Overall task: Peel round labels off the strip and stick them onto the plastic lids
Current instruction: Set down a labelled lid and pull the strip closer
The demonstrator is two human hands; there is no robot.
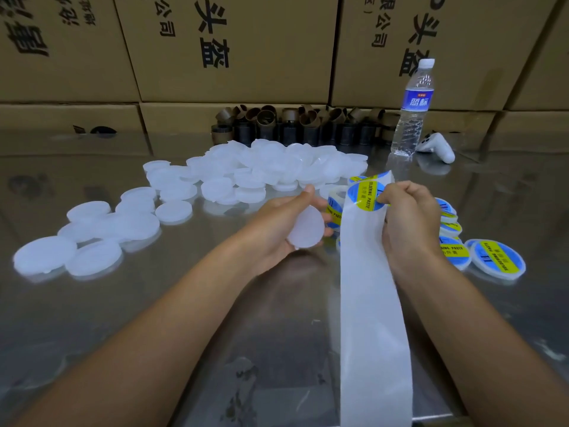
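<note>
Beside the left hand's lid, the right hand pinches a label.

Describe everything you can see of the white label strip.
The white label strip is a long glossy band of backing paper, mostly bare. It runs from the picture's bottom edge up to the right hand, which holds it. Near its top sits a round blue-and-yellow label, whose edge that hand pinches.

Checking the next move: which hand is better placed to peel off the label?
Right. The right hand pinches the round label on the strip; the left hand holds a blank lid.
</note>
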